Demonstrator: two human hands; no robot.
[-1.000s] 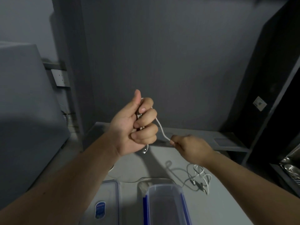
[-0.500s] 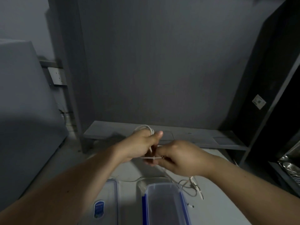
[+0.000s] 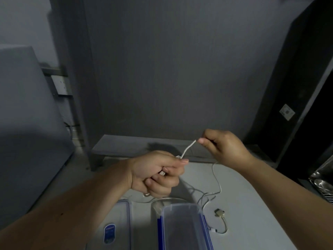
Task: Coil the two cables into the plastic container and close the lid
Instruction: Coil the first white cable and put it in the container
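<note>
My left hand (image 3: pixel 158 173) is closed around a small bundle of a white cable (image 3: pixel 187 149) above the table. My right hand (image 3: pixel 223 146) pinches the same cable a little further along, up and to the right, so a short stretch runs taut between the hands. The rest of this cable drops from my right hand to the table (image 3: pixel 239 204). A second cable (image 3: pixel 222 222) with a pale plug lies on the table at the right. The open clear plastic container (image 3: pixel 182 228) with blue clips stands below my hands. Its lid (image 3: pixel 119 228) lies flat to the left.
A low grey shelf (image 3: pixel 126 146) runs along the dark wall behind the table. A grey cabinet stands at the left and a dark tall unit (image 3: pixel 306 87) at the right. A metal tray (image 3: pixel 324 179) shows at the right edge.
My left hand came down from a raised fist to just above the table. My right hand met it, then pulled away up and to the right, drawing out the cable.
</note>
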